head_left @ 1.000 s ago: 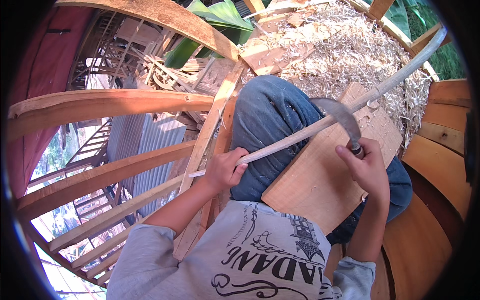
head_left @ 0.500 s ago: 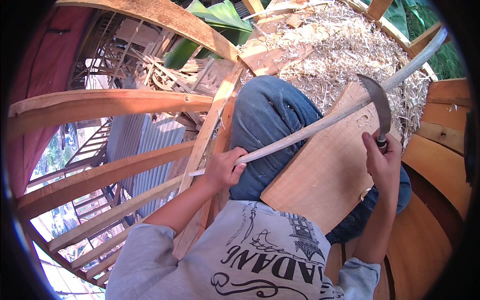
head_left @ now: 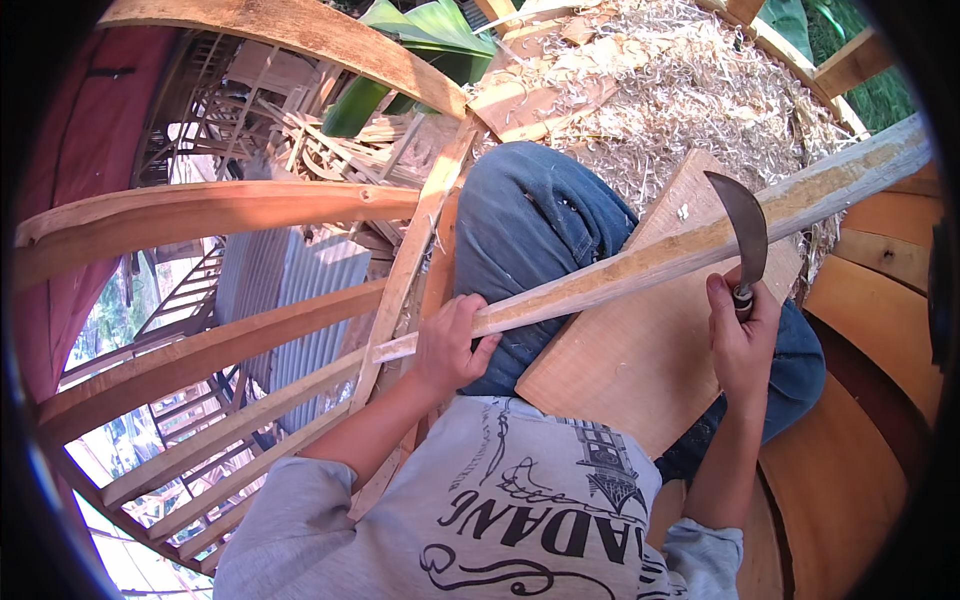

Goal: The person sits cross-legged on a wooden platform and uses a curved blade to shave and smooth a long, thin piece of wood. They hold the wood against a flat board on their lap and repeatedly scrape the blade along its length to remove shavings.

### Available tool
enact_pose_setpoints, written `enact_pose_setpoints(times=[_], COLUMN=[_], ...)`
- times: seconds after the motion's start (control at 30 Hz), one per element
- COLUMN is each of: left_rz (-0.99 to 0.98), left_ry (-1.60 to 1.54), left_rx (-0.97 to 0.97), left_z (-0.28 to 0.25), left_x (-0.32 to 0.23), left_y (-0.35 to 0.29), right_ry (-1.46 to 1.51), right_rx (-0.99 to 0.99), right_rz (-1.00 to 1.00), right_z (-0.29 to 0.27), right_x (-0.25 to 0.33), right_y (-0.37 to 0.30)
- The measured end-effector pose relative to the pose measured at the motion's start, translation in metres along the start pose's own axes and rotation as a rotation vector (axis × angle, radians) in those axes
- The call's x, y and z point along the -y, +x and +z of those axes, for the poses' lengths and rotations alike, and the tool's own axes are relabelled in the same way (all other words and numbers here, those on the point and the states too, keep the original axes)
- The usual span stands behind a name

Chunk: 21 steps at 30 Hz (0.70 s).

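My left hand (head_left: 452,345) is wrapped around the narrow end of a long, pale wooden strip (head_left: 640,262). The strip slants up to the right across my lap, its broad face showing a tan band between whitish edges. In my right hand (head_left: 745,335) is the short handle of a sickle (head_left: 746,232) with a dark, curved blade. The blade points up and stands over the strip; whether they touch, I cannot tell. Beneath the strip, a flat wooden board (head_left: 640,375) lies across my legs.
Curly wood shavings (head_left: 690,90) heap up beyond my knee (head_left: 545,210). Curved timber ribs (head_left: 210,212) stand at the left, over a corrugated metal sheet (head_left: 325,285) and scrap wood (head_left: 345,155). Curved planks (head_left: 835,480) rise on the right. Green leaves (head_left: 430,40) hang at the top.
The strip has turned in my left hand, so a broader face now shows, and its far end sits lower. My right hand has shifted slightly left and down with the sickle.
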<state>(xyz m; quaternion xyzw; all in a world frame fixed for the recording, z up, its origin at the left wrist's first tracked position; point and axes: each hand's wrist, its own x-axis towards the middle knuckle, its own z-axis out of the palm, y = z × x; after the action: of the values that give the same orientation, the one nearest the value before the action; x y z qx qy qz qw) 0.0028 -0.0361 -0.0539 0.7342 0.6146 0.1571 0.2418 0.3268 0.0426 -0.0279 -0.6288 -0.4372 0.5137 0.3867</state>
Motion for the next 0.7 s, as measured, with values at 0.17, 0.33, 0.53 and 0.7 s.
enact_pose_setpoints(times=[0.17, 0.33, 0.53, 0.7], left_rz=[0.002, -0.042, -0.038, -0.053], left_ry=[-0.059, 0.042, 0.039, 0.039], left_rx=[0.057, 0.061, 0.058, 0.003], left_z=[-0.005, -0.004, -0.002, 0.003], left_x=[0.002, -0.01, -0.009, -0.011], left_y=[0.003, 0.002, 0.002, -0.001], right_ry=[-0.168, -0.569, -0.756, -0.841], right_rx=[0.03, 0.004, -0.084, -0.182], right_rz=[-0.146, -0.171, -0.189, -0.188], right_z=[-0.001, 0.012, 0.023, 0.019], right_x=[-0.005, -0.015, -0.007, -0.009], right_y=[-0.018, -0.03, -0.031, -0.02])
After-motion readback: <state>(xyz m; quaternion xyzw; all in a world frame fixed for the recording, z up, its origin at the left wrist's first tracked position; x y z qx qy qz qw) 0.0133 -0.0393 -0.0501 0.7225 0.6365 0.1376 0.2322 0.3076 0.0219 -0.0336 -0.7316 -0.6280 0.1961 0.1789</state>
